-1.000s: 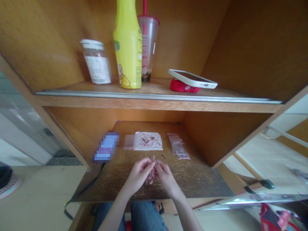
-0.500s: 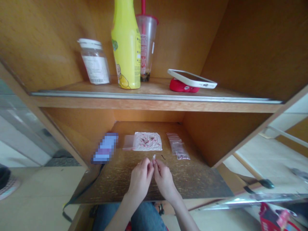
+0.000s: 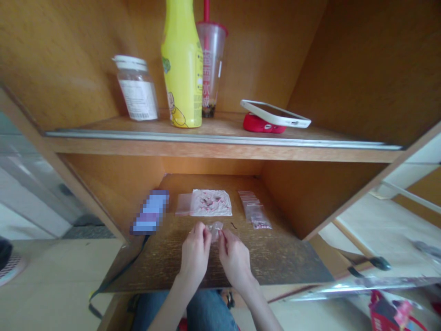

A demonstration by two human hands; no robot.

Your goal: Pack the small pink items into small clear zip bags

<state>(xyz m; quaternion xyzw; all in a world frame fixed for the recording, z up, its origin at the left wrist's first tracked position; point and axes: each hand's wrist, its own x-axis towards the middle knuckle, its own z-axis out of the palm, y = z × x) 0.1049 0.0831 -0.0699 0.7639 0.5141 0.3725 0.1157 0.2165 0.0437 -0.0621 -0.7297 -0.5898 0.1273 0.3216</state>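
Observation:
Between my two hands a small clear plastic bag [image 3: 215, 228] is stretched above the brown board. My left hand [image 3: 195, 250] pinches its left edge, and my right hand [image 3: 234, 253] pinches the right edge. Just beyond them lies a crumpled white tissue [image 3: 211, 202] with small red and dark bits on it. A flat clear bag [image 3: 183, 204] sits partly against the tissue's left side. To the right, several zip bags [image 3: 259, 214] overlap in a row, the nearest holding small reddish pieces. One thin dark strand [image 3: 234, 225] rests near my right fingertips.
A phone with a blurred screen [image 3: 150, 212] lies on the left, its strap hanging over the board's front edge. On the shelf above stand a white-capped jar [image 3: 138, 94], a yellow bottle [image 3: 182, 69], a cup with a red straw [image 3: 215, 59] and a white phone [image 3: 275, 114] on a red object.
My hands have moved apart, and the clear bag now shows spread between them, where only a small tip stuck out before. The things on the board and shelf stay put.

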